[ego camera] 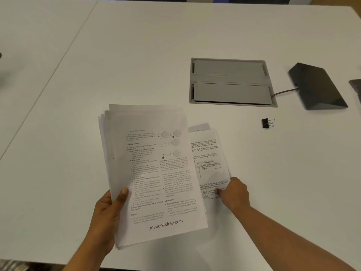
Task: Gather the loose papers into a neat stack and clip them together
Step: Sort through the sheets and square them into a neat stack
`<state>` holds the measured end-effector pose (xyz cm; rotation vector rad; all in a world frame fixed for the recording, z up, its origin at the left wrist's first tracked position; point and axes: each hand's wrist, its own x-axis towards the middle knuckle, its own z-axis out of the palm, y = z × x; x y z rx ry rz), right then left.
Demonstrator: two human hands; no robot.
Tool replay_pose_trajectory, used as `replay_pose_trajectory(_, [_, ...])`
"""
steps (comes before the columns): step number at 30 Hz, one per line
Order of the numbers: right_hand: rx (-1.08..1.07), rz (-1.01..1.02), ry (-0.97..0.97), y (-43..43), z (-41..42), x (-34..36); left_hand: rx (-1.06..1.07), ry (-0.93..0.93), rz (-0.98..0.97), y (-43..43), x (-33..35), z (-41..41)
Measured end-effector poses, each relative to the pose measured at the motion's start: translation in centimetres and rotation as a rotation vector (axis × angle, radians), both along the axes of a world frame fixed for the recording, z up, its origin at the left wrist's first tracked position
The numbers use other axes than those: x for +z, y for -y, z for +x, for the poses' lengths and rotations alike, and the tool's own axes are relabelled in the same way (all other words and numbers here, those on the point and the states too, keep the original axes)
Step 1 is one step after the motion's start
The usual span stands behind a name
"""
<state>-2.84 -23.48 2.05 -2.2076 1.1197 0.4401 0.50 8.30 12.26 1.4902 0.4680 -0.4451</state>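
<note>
Head view: left hand [109,210] pinches limp, slippery papers [154,173] at seven o'clock edge; right hand [233,192] presses fingertips on handwritten sheet [210,159] at three o'clock, grasping nothing.

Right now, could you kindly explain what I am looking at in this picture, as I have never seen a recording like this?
There is no machine here: a person wears a camera on the head, so the single picture looks forward and down at their own two bare hands over a white table. The left hand holds a stack of printed pages, thumb on top. The right hand presses its fingertips on a handwritten sheet lying flat beside the stack, partly under it. Further right a black binder clip lies untouched. Behind are a grey cable hatch set into the table and a dark wedge-shaped device whose cable runs into it.
</note>
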Motion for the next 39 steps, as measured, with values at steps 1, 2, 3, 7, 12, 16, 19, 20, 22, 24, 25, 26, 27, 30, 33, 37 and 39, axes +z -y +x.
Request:
replay_pose_trajectory(1, [-0.002, -0.003, 0.002, -0.2, 0.1, 0.0, -0.002, -0.001, 0.004, 0.0, 0.0, 0.0])
replay_pose_trajectory(2, [-0.003, -0.021, 0.006, -0.4, 0.1, 0.1, -0.004, -0.005, 0.007, 0.0, 0.0, 0.0])
replay_pose_trajectory(3, [0.002, -0.063, 0.009, -0.7, 0.1, 0.1, -0.002, -0.006, 0.01, 0.0, 0.0, 0.0])
replay_pose_trajectory(7, [0.086, -0.228, 0.015, -1.3, -0.3, 0.2, -0.002, -0.012, 0.027, -0.1, -0.2, -0.2])
replay_pose_trajectory(12, [-0.067, 0.025, 0.101, -1.0, 0.0, 0.3, -0.015, -0.015, 0.031, -0.2, -0.5, -0.3])
replay_pose_trajectory(16, [-0.087, 0.058, 0.083, -0.6, 0.2, 0.5, -0.005, -0.007, 0.031, -0.2, -0.7, -0.4])
replay_pose_trajectory(19, [-0.066, 0.04, 0.023, -0.6, 0.6, 0.4, -0.019, 0.002, 0.025, 0.1, -0.6, -0.4])
replay_pose_trajectory(20, [-0.037, 0.028, -0.001, -0.6, 0.7, 0.3, -0.016, -0.002, 0.023, 0.2, -0.5, -0.4])
replay_pose_trajectory(22, [0.002, 0.009, -0.023, -0.7, 0.7, 0.2, -0.006, -0.011, 0.006, 0.4, -0.4, -0.4])
replay_pose_trajectory(24, [0.012, 0.019, -0.028, -0.5, 0.6, 0.1, -0.013, -0.012, 0.011, 0.4, -0.3, -0.5])
replay_pose_trajectory(25, [0.013, 0.041, -0.029, -0.3, 0.6, 0.0, -0.03, -0.011, 0.016, 0.5, -0.3, -0.5])
replay_pose_trajectory(26, [0.009, 0.068, -0.035, 0.0, 0.6, -0.1, -0.041, -0.01, 0.015, 0.4, -0.3, -0.5])
replay_pose_trajectory(27, [0.002, 0.094, -0.044, 0.1, 0.7, -0.1, -0.04, -0.014, 0.016, 0.5, -0.2, -0.6])
replay_pose_trajectory(30, [-0.042, 0.149, -0.035, 0.9, 0.5, -0.2, -0.026, 0.001, 0.014, 0.4, -0.2, -0.5])
replay_pose_trajectory(33, [-0.12, 0.132, -0.023, 2.2, -0.4, 0.1, -0.015, 0.01, 0.026, 0.1, 0.0, -0.3])
replay_pose_trajectory(37, [-0.176, 0.097, -0.054, 4.0, -2.6, 0.3, -0.006, 0.007, 0.042, 0.1, 0.1, -0.2])
replay_pose_trajectory(39, [-0.188, 0.065, -0.066, 4.9, -3.8, 0.4, 0.0, 0.003, 0.05, 0.2, -0.1, -0.3])
